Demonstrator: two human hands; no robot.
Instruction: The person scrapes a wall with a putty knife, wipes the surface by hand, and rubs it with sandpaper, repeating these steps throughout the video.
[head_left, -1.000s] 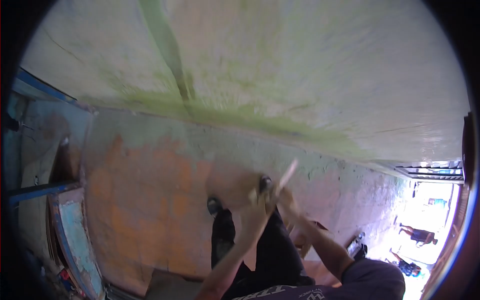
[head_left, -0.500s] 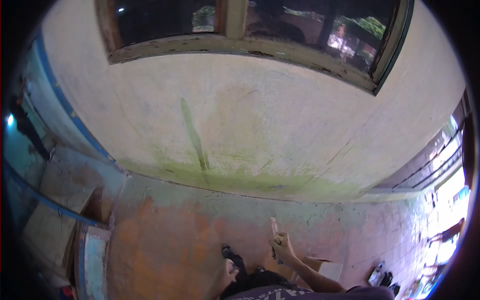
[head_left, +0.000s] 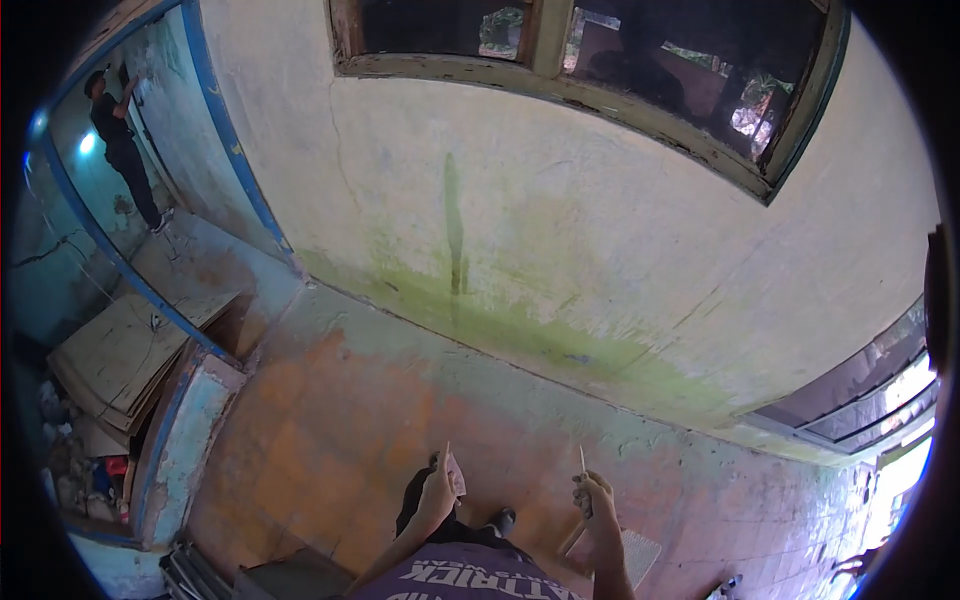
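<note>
My left hand (head_left: pixel 438 488) is low in the view, closed around a thin flat piece (head_left: pixel 453 470) that sticks upward. My right hand (head_left: pixel 596 496) is a little to the right, gripping a slim flat tool (head_left: pixel 582 462) that points up; its handle end (head_left: pixel 570 538) shows below my fist. The two hands are apart, above my dark trousers and shoe (head_left: pixel 500 522). What exactly each thin item is cannot be told at this size.
A stained, green-streaked wall (head_left: pixel 560 230) with a weathered window frame (head_left: pixel 560 95) faces me. The worn orange floor (head_left: pixel 330 440) runs to it. At left, a blue-framed doorway (head_left: pixel 215 110) shows another person (head_left: pixel 120 140); boards (head_left: pixel 120 360) are stacked below.
The view swung up and left from the floor to the wall, window and doorway. My hands, together a second ago, have separated, each holding a thin item upright.
</note>
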